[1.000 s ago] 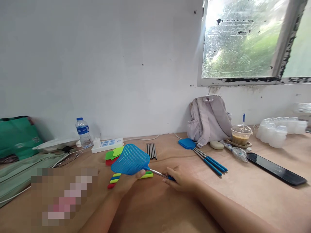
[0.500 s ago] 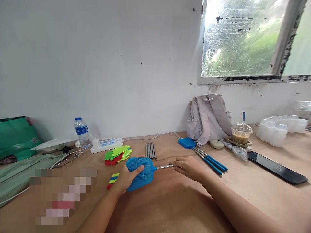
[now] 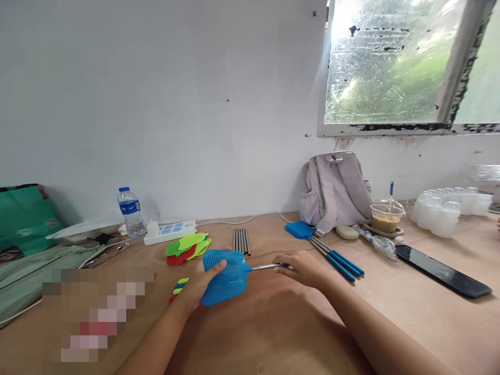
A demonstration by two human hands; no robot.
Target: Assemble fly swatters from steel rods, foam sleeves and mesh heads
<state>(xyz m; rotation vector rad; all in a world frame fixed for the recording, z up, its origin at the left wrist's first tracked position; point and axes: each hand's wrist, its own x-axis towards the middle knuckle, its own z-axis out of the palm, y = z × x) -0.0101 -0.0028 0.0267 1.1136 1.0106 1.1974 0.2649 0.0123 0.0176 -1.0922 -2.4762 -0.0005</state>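
My left hand point(image 3: 199, 281) is closed on the blue mesh head of a fly swatter point(image 3: 228, 278), its thumb lying across the front. The swatter's metal rod points right into my right hand point(image 3: 299, 268), whose fingers are wrapped round it; a bit of blue shows by those fingers, and the rest of that end is hidden. Beyond the head lie several metal rods point(image 3: 241, 242) in a row. Left of them is a pile of green, yellow and red swatter heads point(image 3: 187, 247). Coloured handles point(image 3: 179, 285) are partly hidden behind my left hand. Several blue swatters point(image 3: 332, 252) lie to the right.
A power strip point(image 3: 170, 232) and a water bottle point(image 3: 130, 212) stand by the wall at the left. Toward the right are a backpack point(image 3: 336, 192), a drink cup point(image 3: 386, 216), a black phone-like slab point(image 3: 443, 272) and plastic containers point(image 3: 445, 216). A blurred patch covers the lower left.
Blue now shows at my right fingers on the rod, where only metal was seen before. My left thumb has shifted slightly left on the swatter head. The view has moved a little.
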